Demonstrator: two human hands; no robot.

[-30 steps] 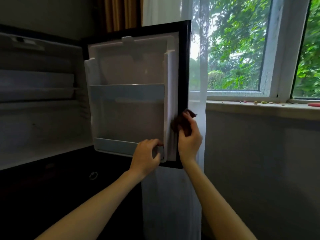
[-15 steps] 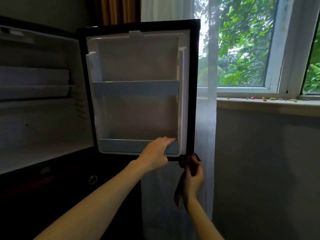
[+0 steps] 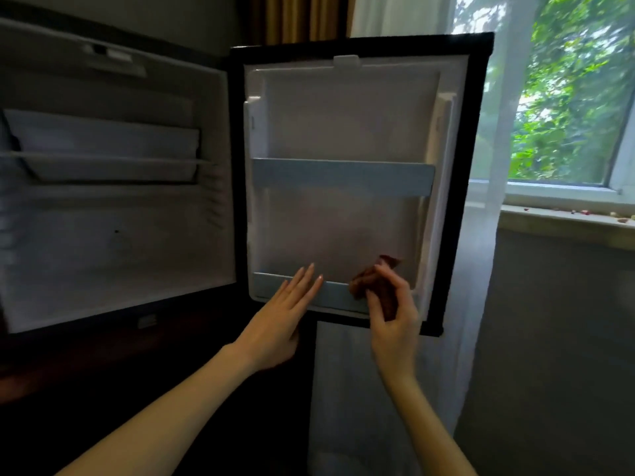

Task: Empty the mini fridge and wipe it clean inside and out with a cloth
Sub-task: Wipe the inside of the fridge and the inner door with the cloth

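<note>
Partly hidden, the cloth sits pinched in the right hand; left hand spread flat.

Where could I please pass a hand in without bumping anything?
The fridge floor below the glass shelf is bare, as is the upper door shelf. The lower door shelf is crowded by the left hand, right hand and cloth.

No text, label or brand can be read anywhere in view.
</note>
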